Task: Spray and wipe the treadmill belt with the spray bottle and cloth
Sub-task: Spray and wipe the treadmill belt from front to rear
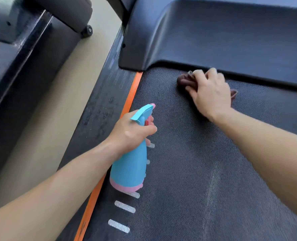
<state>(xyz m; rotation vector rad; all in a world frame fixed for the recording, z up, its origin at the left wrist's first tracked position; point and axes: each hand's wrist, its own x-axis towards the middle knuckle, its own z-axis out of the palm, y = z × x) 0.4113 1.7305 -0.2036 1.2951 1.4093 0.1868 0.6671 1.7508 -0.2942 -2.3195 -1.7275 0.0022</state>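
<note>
A blue spray bottle [129,164] with a pink base and blue trigger head hangs upright above the left edge of the dark textured treadmill belt [205,162]. My left hand [133,131] grips its neck, fingers curled round the trigger. Far up the belt, my right hand [209,92] presses down on a bunched dark brown cloth [185,80], fingers curled over it. The cloth lies just below the black motor cover [222,37]; most of it is hidden under the hand.
An orange stripe [128,105] and a dark side rail [99,110] run along the belt's left edge. White dashes [125,206] mark the belt. Beige floor [57,108] and another machine's frame [13,66] lie to the left.
</note>
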